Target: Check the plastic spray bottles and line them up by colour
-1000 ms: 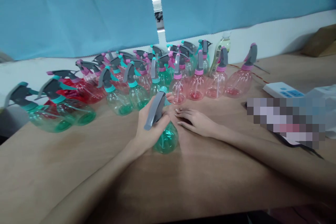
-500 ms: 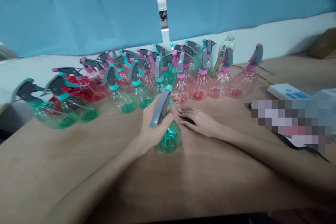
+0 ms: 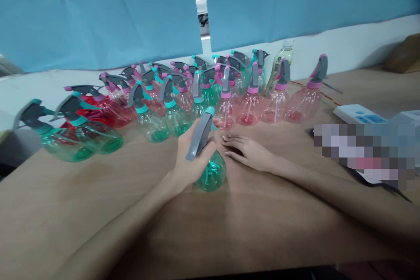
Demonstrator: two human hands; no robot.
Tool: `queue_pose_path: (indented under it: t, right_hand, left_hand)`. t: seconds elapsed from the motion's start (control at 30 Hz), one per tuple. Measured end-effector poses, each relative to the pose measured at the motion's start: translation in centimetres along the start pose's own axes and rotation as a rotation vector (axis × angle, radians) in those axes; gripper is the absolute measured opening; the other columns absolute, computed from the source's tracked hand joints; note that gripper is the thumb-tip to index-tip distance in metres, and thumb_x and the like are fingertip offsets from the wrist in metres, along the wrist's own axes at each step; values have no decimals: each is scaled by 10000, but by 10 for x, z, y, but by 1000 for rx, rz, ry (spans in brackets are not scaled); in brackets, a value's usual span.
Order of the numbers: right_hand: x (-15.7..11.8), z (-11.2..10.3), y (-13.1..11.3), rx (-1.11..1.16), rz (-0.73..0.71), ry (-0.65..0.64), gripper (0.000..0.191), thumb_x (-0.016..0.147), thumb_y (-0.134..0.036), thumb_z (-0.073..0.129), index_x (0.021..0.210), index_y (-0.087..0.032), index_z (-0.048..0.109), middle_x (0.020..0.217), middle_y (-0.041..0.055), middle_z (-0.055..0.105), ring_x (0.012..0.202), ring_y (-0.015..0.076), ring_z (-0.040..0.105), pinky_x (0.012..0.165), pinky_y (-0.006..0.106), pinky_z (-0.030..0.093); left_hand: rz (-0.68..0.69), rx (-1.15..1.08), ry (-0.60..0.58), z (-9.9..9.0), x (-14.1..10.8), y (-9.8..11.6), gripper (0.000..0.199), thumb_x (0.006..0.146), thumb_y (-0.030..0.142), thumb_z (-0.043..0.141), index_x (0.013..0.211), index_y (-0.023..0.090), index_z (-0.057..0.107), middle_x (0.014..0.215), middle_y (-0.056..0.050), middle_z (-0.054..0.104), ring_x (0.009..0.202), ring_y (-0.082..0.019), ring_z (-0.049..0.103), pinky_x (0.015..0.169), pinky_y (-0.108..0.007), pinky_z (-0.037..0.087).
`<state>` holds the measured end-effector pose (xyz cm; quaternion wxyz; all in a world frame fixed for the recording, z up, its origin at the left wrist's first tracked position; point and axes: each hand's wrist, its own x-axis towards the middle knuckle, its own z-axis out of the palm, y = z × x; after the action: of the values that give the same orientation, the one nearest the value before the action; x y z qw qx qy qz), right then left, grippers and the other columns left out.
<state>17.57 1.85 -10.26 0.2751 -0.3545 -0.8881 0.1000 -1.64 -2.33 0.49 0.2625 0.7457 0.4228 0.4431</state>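
Observation:
A green spray bottle [image 3: 211,173] with a grey and teal trigger head stands on the wooden table, its nozzle facing away from me. My left hand [image 3: 193,153] is wrapped round its neck; the far fingers are partly hidden behind the head. Just right of the bottle, my right hand [image 3: 251,152] rests on the tabletop with its fingers stretched out, holding nothing. Beyond the hands is a row of pink spray bottles [image 3: 226,113], and to their left stand more green spray bottles [image 3: 152,127].
Several spray bottles crowd the back against the wall. Red plastic packaging [image 3: 95,116] lies among them at left. A labelled drink bottle [image 3: 278,63] stands behind. On the right are a white device with blue buttons [image 3: 359,114], a blurred-out object [image 3: 364,155] and a brown box [image 3: 405,54].

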Motion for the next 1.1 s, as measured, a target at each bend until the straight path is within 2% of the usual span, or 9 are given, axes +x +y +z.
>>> queue_pose_path:
  t: [0.13, 0.27, 0.37, 0.43, 0.53, 0.63, 0.9, 1.1]
  right_hand:
    - [0, 0, 0, -1, 2, -2, 375, 930, -367, 456, 1212, -151, 578, 1240, 131, 616, 1212, 257, 520, 1029, 456, 411]
    - [0, -1, -1, 0, 0, -1, 355, 927, -353, 463, 1202, -161, 580, 1239, 123, 617, 1206, 254, 524, 1022, 453, 417]
    - [1, -1, -2, 3, 0, -3, 352, 925, -351, 469, 1193, -155, 585, 1233, 128, 619, 1203, 252, 526, 1024, 441, 414]
    - [1, -2, -2, 6, 4, 0, 343, 924, -353, 470, 1185, -165, 590, 1229, 125, 621, 1199, 254, 529, 1019, 448, 416]
    - [1, -3, -3, 18, 13, -4, 330, 926, -349, 469, 1186, -183, 586, 1230, 115, 621, 1185, 253, 540, 1003, 456, 426]
    - [2, -3, -4, 23, 16, -12, 342, 927, -348, 471, 1196, -167, 578, 1227, 122, 622, 1183, 250, 540, 1007, 441, 421]
    - [2, -4, -4, 46, 20, -8, 326, 922, -350, 479, 1163, -164, 597, 1214, 130, 628, 1170, 251, 549, 996, 441, 429]
    - [2, -3, -3, 47, 6, 9, 324, 919, -342, 481, 1185, -192, 589, 1210, 116, 633, 1185, 261, 541, 1001, 477, 423]
  left_hand:
    - [-10, 28, -11, -1, -1, 0, 287, 759, 164, 519, 1035, 225, 569, 725, 27, 594, 628, -143, 547, 614, -287, 433]
    - [16, 24, -30, -2, 1, 0, 234, 747, 164, 523, 965, 219, 585, 809, 3, 630, 712, -161, 585, 665, -298, 460]
    - [17, -5, -30, -1, 4, 3, 207, 723, 156, 525, 916, 205, 583, 838, -6, 647, 666, -148, 580, 614, -286, 457]
    - [26, -46, -60, -2, 5, 5, 189, 713, 149, 521, 887, 198, 575, 850, -7, 654, 657, -142, 587, 603, -280, 462]
    - [51, -86, -126, -2, 4, 5, 163, 715, 156, 524, 868, 191, 567, 886, -20, 663, 746, -162, 623, 644, -284, 483]
    - [51, -93, -153, -3, 2, 3, 147, 733, 178, 531, 874, 194, 568, 867, -19, 654, 738, -158, 619, 647, -286, 486]
    - [32, -75, -128, -1, 0, 5, 79, 730, 189, 528, 803, 197, 556, 780, -10, 623, 746, -175, 619, 686, -321, 496]
    - [32, -59, -117, 2, 3, 4, 200, 771, 206, 535, 968, 212, 569, 862, -23, 649, 710, -163, 603, 652, -304, 493]
